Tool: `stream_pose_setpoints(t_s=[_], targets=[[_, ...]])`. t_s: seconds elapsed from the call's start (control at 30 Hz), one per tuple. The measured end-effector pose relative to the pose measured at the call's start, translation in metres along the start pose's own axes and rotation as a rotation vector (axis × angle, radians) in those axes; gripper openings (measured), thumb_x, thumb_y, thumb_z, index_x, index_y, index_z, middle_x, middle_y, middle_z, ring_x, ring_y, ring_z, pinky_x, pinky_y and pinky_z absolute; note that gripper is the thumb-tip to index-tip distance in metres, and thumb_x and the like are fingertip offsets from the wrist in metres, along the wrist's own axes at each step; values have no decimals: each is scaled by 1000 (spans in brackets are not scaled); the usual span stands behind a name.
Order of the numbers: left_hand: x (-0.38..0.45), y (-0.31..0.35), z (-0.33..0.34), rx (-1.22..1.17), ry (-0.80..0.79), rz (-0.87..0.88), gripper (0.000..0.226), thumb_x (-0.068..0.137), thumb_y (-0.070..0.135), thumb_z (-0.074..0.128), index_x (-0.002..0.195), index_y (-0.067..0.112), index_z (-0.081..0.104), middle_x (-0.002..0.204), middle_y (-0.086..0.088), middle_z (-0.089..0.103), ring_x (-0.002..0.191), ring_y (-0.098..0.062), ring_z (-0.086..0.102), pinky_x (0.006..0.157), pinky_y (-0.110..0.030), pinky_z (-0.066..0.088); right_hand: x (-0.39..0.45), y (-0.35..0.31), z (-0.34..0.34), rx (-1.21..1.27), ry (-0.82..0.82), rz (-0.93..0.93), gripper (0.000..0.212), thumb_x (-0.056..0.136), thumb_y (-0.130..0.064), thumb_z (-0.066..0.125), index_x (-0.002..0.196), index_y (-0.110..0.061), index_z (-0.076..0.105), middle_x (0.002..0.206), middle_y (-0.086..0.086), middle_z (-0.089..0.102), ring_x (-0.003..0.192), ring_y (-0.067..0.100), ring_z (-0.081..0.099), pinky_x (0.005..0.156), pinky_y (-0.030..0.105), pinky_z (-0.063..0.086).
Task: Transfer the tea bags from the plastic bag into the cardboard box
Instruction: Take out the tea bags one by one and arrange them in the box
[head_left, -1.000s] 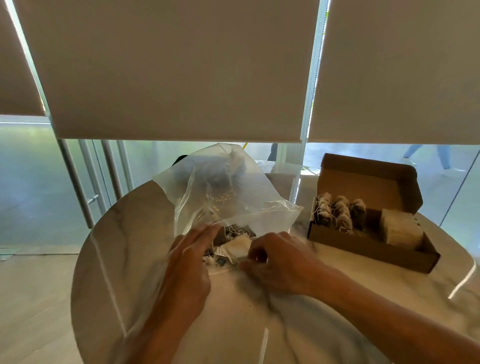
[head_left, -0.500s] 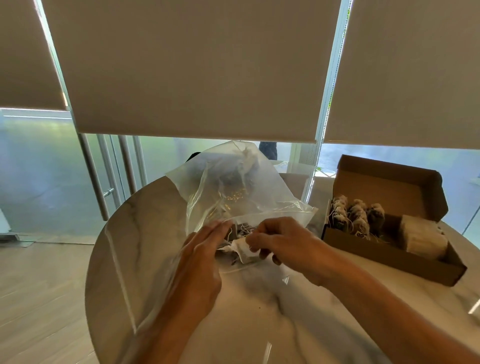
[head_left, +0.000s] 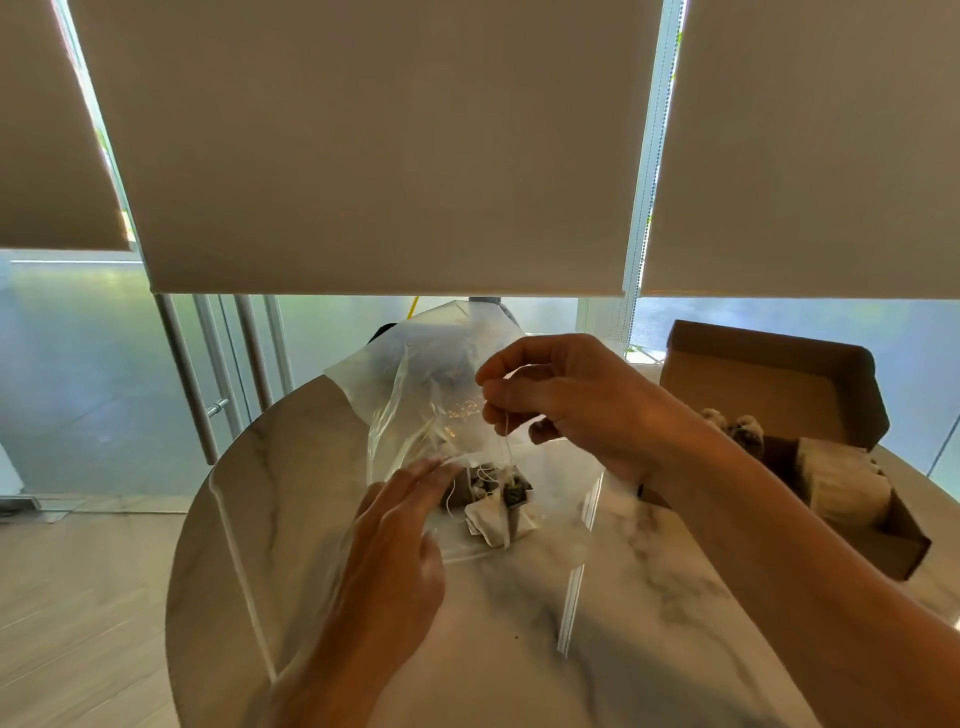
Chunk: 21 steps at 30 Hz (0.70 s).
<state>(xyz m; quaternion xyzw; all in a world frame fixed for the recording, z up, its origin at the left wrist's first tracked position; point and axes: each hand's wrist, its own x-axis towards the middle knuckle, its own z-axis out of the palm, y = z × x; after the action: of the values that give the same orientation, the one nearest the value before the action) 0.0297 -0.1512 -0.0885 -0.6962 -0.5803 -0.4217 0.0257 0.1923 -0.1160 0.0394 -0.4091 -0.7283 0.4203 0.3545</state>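
Lifted off the marble worktop (head_left: 623, 597), right hand (head_left: 576, 400) pinches thin tea-bag strings (head_left: 503, 441); left hand (head_left: 395, 561) lies flat, fingers straight, on crinkly plastic bag (head_left: 415, 395).

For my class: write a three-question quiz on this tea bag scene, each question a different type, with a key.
1. True or false: the right hand pinches a string that runs down to the tea bags at the mouth of the plastic bag.
2. The left hand is: A) lifting the box, B) resting with straight fingers on the plastic bag, C) gripping a tea bag.
3. Fill in: the box sits to the ___ of the plastic bag on the table.

Key: 1 true; 2 B; 3 right.
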Motion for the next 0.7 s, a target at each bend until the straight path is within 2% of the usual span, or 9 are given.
stream_pose_setpoints(t_s=[0.07,0.13,0.2,0.27,0.33,0.4,0.53,0.63,0.7], targets=[[3,7,-1,3,110,58,41,83,8,64,118,28,62,125,11,56,111,-3,44,90,-15,37,-2,-3,-4,23,-26,-19,12,92,-9,58,101,-11,67,75,1,67,71,11,63,66,23,46],[7,16,-2,-64,144,68,29,89,27,53,116,28,63,124,11,58,113,-1,46,91,-16,37,-3,-4,-6,59,-48,-43,14,93,-7,56,102,-10,67,74,3,65,72,14,63,69,28,46],[10,25,-5,-241,113,12,32,89,39,47,120,38,57,122,24,55,115,5,45,88,-4,36,-4,-3,-7,83,-58,-66,16,93,-5,55,101,-11,67,75,4,65,72,16,64,70,31,46],[14,31,-6,-357,44,-39,25,89,44,52,112,54,51,113,44,49,113,9,43,84,-3,38,-4,-2,-9,81,-53,-88,16,93,-5,55,100,-12,68,76,4,65,71,17,64,69,29,48],[18,34,-7,-366,-16,-56,23,85,45,58,100,61,49,104,52,46,109,11,44,82,-8,40,-5,-2,-12,76,-47,-106,17,93,-4,54,98,-12,68,77,4,66,69,16,65,66,25,49],[22,34,-8,-365,-63,-68,21,81,46,59,96,59,54,102,42,52,105,12,45,81,-8,40,-6,-1,-16,86,-43,-127,17,93,-4,53,97,-12,68,78,4,67,68,17,64,63,24,48],[27,37,-7,-414,-142,-74,16,81,34,65,94,43,67,97,21,62,95,10,51,74,-3,41,-9,-1,-29,173,-20,-163,18,93,-4,54,94,-14,68,82,3,70,70,17,65,59,23,48],[28,39,-6,-418,-175,-81,13,81,28,68,87,39,71,83,21,65,86,8,55,71,-4,41,-12,-1,-42,189,12,-197,19,92,-2,54,93,-14,68,85,3,72,70,15,66,57,21,49],[29,37,-4,-453,-183,-115,11,79,29,69,85,39,72,83,22,67,83,4,59,73,-9,46,-14,0,-52,186,48,-204,20,90,0,55,92,-14,69,86,2,73,71,14,66,57,21,50]])
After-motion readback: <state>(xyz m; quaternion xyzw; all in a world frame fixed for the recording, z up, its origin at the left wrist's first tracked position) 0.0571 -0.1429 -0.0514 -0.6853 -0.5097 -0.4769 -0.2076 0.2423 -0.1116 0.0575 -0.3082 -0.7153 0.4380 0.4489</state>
